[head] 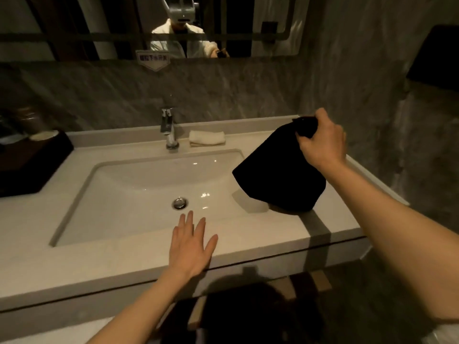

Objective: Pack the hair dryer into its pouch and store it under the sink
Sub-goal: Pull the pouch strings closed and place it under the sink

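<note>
A black fabric pouch (278, 170) stands bulging on the white countertop to the right of the sink basin (119, 184). My right hand (320, 140) is closed around its gathered top and holds it upright. The hair dryer itself is not visible; whether it is inside the pouch cannot be told. My left hand (191, 244) hovers flat over the front rim of the sink, fingers spread, holding nothing.
A chrome faucet (169, 130) stands behind the basin, with a folded white towel (207, 138) beside it. A dark tray (27, 165) with cups sits at the left. A mirror hangs above. Wooden slats (320, 281) show below the counter at the front right.
</note>
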